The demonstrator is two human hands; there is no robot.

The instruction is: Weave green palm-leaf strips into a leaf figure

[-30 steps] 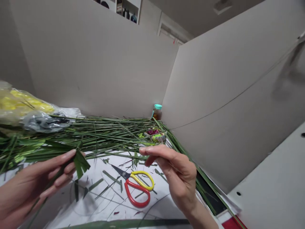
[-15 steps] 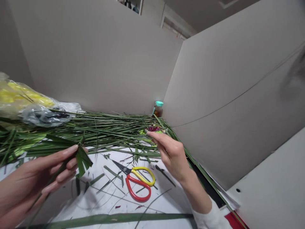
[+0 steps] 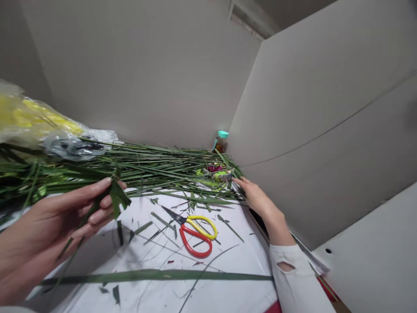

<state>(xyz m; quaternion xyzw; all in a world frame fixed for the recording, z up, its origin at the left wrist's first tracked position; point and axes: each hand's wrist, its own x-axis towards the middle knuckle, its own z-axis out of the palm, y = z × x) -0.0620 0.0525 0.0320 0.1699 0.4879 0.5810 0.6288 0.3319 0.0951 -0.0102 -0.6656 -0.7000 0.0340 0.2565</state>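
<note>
- Hands apart: left hand (image 3: pixel 48 226) pinches a notched leaf strip (image 3: pixel 117 198); right hand (image 3: pixel 257 202), empty, reaches the leaf pile (image 3: pixel 156 167) near the table's (image 3: pixel 208 295) far edge.
- Risk: a hard tug could split the strip; a careless reach could snag the scissors (image 3: pixel 195 237).

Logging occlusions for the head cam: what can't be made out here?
Head view: fingers of the left hand hide how the notched green leaf is gripped.
Head view: long green leaf strips partly bury the colourful wrapped packets; too small to identify.
Head view: yellow-filled clear plastic bag is cut off by the left edge; contents blurred by the film.
</note>
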